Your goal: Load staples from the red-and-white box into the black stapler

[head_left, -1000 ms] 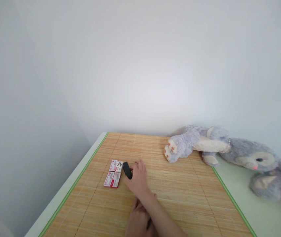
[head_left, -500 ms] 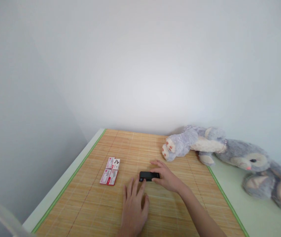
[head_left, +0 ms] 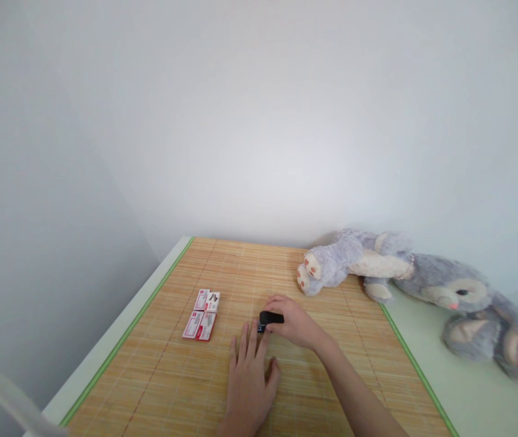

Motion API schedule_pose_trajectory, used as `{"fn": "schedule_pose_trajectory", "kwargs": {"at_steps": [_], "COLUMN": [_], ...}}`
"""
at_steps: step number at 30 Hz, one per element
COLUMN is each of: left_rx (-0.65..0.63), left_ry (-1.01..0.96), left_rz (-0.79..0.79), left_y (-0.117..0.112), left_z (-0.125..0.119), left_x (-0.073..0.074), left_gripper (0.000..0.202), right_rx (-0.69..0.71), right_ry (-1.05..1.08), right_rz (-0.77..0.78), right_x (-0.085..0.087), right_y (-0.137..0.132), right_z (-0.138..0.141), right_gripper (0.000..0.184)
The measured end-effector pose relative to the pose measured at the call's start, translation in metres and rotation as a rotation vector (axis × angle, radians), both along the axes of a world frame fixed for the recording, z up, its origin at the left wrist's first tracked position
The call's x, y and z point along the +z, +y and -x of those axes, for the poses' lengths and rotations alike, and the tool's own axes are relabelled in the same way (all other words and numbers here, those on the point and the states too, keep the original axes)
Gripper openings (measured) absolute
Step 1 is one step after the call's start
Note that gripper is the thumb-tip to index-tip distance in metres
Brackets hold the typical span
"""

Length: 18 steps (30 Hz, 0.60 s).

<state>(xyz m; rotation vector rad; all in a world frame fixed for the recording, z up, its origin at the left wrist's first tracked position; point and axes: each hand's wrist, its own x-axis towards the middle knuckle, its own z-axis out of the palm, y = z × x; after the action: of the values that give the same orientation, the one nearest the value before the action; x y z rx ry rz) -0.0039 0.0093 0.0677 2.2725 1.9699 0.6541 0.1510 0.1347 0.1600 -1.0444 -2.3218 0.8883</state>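
Note:
My right hand (head_left: pixel 296 324) grips a small black stapler (head_left: pixel 269 319) near the middle of the bamboo mat (head_left: pixel 350 358), its fingers curled over the top. My left hand (head_left: pixel 250 382) lies flat on the mat just below it, fingers spread, fingertips close to the stapler's left end. Several small red-and-white boxes (head_left: pixel 203 315) lie side by side on the mat to the left of both hands.
A grey and cream plush rabbit (head_left: pixel 423 285) lies along the back right, partly on the mat, partly on the pale green table (head_left: pixel 481 388). White walls close in at the back and left. The table's left edge (head_left: pixel 117 340) runs diagonally.
My right hand carried the stapler from beside the boxes to the mat's middle and has now closed over it. My left hand came out from under the right arm and lay flat.

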Motion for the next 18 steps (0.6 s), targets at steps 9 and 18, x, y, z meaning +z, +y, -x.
{"fn": "schedule_pose_trajectory", "kwargs": {"at_steps": [9,18], "left_rx": [0.016,-0.048], "left_ry": [-0.010,-0.067], "left_rz": [0.038,0.058], "left_y": [0.000,0.006], "left_z": [-0.001,0.005], "left_x": [0.004,0.002], "left_gripper": [0.070,0.069], "right_rx": [-0.174,-0.412], "right_ry": [0.058,0.182], "right_rz": [0.037,0.310], "right_x": [0.035,-0.047], "right_y": [-0.012,-0.033], "right_z": [-0.092,-0.149], "right_gripper": [0.029,0.044]}}
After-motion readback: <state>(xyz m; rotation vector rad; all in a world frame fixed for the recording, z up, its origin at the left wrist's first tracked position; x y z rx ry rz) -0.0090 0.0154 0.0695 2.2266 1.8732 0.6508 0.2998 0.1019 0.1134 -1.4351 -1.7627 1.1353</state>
